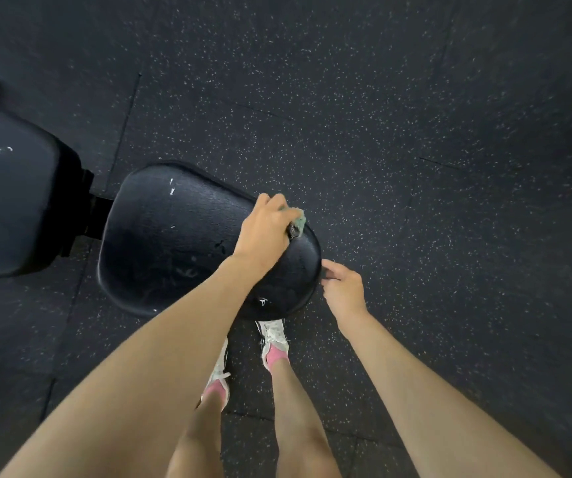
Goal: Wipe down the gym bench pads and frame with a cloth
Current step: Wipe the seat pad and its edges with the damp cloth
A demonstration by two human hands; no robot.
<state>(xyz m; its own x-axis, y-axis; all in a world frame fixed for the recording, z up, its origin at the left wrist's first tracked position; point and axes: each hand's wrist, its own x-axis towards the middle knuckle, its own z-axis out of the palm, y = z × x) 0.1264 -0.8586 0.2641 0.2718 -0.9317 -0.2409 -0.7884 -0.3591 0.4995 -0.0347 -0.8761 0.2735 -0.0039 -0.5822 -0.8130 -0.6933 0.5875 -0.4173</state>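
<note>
The fingers (272,203) of her left hand (264,229) are curled tight round a small crumpled green cloth (297,218), bunching it and pressing it onto the far side edge of the black, textured, tapered vinyl seat pad (174,243), close to its narrow end. Nearly all of that pad lies back from the fingers toward her left. Its long axis runs from the narrow rounded end just beside the cloth out to the wide end. My guess is the next stroke has to pull along that axis, away from the tip. Her right hand (345,291) hangs just off the narrow end, nearer her body than the cloth. Its fingers are loosely curled toward the rim, and I cannot tell whether they touch or grip it. The left hand is the one on the work, and the right looks placed to steady. Beyond the wide end, well away from the fingers, a black metal frame joint (96,215) links to the larger glossy dark back pad (9,208). Below is black rubber floor (415,132) flecked with white, and her white trainers (274,334) stand under the pad's tip. No brand, label or writing can be read; the pale marks on the pads look like glints or scuffs.
</note>
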